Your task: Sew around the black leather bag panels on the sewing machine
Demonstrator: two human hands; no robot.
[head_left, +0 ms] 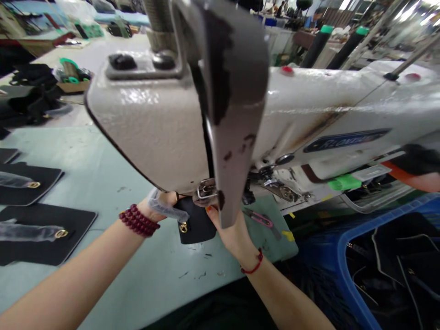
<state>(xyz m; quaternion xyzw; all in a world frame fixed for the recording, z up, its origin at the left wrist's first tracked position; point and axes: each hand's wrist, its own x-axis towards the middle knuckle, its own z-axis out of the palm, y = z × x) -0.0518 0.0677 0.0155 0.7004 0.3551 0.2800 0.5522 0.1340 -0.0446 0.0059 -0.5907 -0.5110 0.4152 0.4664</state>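
1. Left hand (160, 205) pinches the edge of a small black panel (197, 224) and its clear plastic film (163, 206); right hand (227, 227) has fingertips (209, 211) against the panel's other edge, grip partly hidden.
2. Panel sits under the sewing machine head (147, 133), by a silver buckle (206, 191).
3. Risk: film creeps under the machine's metal parts if tension slackens, then snags.
4. Risk: fingers get pinched, being so close, if the machine runs.
5. Risk: a sleeve or wrist knocks the pink-handled thread snips (261, 220), which lie near the right hand on the green table (137, 270).
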